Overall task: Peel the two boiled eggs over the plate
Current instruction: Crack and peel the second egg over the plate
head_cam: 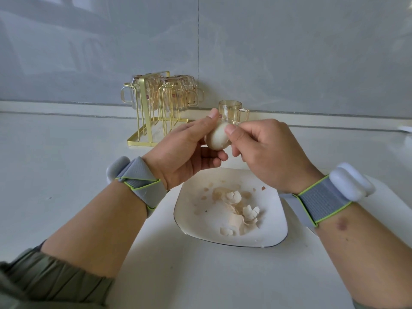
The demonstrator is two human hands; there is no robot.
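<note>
1. The counter [66, 175] is a wide pale surface running back to a grey wall, with plenty of bare room to the left and in front of the plate.
2. The plate [189, 210] sits on the counter just below the hands. It is white with a thin dark rim, and its near edge lies well back from the counter's front, so nothing there looks at risk of sliding off.
3. A gold rack [156, 103] of upturned glass mugs stands at the back, and a single mug [231, 112] stands just behind the hands. These are the nearest things to knock if the hands drift away from the body.
4. The left hand [185, 148] is closed around the egg [217, 138], cradling it from below and behind above the plate's far edge.
5. The right hand [265, 150] has thumb and forefinger pinched at the egg's top right; whether a piece of shell is between them I cannot tell.
6. The egg looks mostly bare, so I judge it soft, light and slippery. It is best held loosely in the cupped palm, with shell lifted at its broken edge, not dug at.
7. Shell pieces [240, 210] lie heaped in the plate's middle, thin and brittle. No second egg is visible.
</note>
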